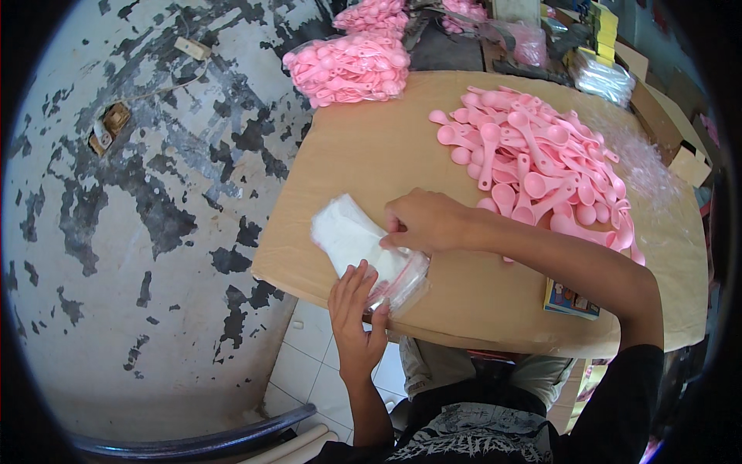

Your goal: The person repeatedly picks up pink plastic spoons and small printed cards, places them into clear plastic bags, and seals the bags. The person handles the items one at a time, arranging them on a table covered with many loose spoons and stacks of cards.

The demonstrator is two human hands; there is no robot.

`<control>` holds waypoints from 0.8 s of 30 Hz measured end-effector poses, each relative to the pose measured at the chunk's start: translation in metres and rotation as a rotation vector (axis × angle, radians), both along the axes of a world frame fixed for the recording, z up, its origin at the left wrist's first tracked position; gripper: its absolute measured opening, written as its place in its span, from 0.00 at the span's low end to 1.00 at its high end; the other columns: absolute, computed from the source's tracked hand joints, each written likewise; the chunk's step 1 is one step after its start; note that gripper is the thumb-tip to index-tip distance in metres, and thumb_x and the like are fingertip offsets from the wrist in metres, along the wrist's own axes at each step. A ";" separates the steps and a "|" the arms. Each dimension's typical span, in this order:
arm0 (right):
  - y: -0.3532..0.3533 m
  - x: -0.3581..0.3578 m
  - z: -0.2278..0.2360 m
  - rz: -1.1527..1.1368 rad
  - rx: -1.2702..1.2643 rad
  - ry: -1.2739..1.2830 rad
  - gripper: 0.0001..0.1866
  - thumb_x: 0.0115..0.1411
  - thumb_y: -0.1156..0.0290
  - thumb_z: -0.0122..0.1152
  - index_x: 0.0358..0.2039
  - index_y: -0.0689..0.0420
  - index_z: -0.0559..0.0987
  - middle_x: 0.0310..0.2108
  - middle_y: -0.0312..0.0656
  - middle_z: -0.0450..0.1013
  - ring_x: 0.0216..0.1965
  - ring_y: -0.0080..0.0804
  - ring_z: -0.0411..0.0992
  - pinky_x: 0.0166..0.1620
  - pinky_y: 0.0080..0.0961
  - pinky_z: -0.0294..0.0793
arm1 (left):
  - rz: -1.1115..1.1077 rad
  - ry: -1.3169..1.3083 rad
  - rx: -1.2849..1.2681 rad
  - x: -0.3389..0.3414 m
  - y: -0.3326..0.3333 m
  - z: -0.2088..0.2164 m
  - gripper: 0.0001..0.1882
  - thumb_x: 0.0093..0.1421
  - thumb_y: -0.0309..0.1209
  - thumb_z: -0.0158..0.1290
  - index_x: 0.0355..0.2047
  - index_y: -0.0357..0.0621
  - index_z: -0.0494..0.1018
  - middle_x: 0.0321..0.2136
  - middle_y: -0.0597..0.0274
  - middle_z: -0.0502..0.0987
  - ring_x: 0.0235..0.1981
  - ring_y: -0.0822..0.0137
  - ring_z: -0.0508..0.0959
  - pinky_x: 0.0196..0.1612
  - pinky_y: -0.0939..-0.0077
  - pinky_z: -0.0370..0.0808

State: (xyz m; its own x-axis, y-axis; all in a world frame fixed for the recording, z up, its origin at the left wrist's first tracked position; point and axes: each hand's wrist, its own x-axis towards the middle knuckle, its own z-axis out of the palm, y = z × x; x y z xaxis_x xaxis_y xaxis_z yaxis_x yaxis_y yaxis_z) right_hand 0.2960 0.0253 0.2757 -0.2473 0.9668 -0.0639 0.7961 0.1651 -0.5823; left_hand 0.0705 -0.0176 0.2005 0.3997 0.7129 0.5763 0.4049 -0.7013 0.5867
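A stack of flat clear plastic bags (334,222), whitish with a red line across the near end, lies at the table's left front. My left hand (354,321) rests against the near end of the stack, its fingers stretched and the thumb apart. My right hand (427,221) reaches over the table from the right. Its thumb and curled fingers pinch at the top of the stack, seemingly on a bag; the fingertips are partly hidden. Beyond my right forearm is a big heap of pink plastic measuring spoons (533,155).
A filled bag of pink spoons (348,69) sits at the far left corner of the brown-covered table (371,147). Crumpled clear plastic (641,155) and a cardboard box (672,116) stand at right. A colourful booklet (570,300) lies under my right arm. A peeling wall (154,255) borders the left.
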 end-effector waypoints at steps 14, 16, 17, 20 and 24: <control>-0.112 0.061 0.060 -0.132 0.045 0.398 0.09 0.66 0.71 0.56 0.38 0.63 0.81 0.25 0.44 0.76 0.20 0.28 0.73 0.28 0.25 0.72 | -0.252 -0.257 -0.058 0.013 -0.014 0.009 0.24 0.62 0.38 0.55 0.54 0.34 0.72 0.57 0.50 0.73 0.64 0.49 0.66 0.67 0.55 0.58; -0.146 0.070 0.057 -0.081 0.063 0.371 0.08 0.65 0.72 0.58 0.38 0.62 0.81 0.25 0.43 0.76 0.20 0.27 0.72 0.27 0.23 0.70 | -0.575 -0.723 -0.510 0.065 -0.049 0.009 0.32 0.67 0.46 0.48 0.59 0.27 0.64 0.59 0.45 0.70 0.61 0.52 0.69 0.66 0.55 0.60; -0.161 0.073 0.055 -0.058 0.055 0.328 0.08 0.64 0.71 0.59 0.38 0.62 0.81 0.25 0.43 0.76 0.20 0.27 0.72 0.27 0.23 0.70 | -0.656 -0.887 -0.739 0.088 -0.065 0.007 0.37 0.70 0.49 0.43 0.62 0.23 0.59 0.59 0.43 0.69 0.59 0.53 0.71 0.66 0.55 0.62; -0.199 0.092 0.062 -0.064 0.142 0.089 0.09 0.61 0.68 0.63 0.38 0.59 0.82 0.28 0.44 0.77 0.27 0.34 0.75 0.32 0.28 0.72 | -0.669 -0.721 -1.018 0.137 -0.086 0.019 0.32 0.72 0.45 0.40 0.65 0.28 0.55 0.60 0.41 0.67 0.57 0.54 0.73 0.64 0.56 0.66; -0.248 0.144 0.045 -0.241 0.129 -0.119 0.17 0.55 0.57 0.68 0.39 0.55 0.81 0.34 0.42 0.78 0.38 0.41 0.75 0.42 0.37 0.72 | -0.840 -0.973 -1.258 0.171 -0.087 0.039 0.26 0.72 0.33 0.44 0.65 0.34 0.54 0.58 0.40 0.68 0.58 0.54 0.73 0.62 0.58 0.70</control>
State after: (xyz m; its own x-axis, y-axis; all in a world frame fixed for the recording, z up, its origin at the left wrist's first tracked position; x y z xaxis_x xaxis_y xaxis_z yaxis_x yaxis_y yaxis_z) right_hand 0.4396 -0.2231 0.3202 -0.0074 0.9988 0.0483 0.8827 0.0292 -0.4691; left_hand 0.2416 -0.1050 0.2391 0.7314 0.6694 0.1299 -0.5673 0.4916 0.6607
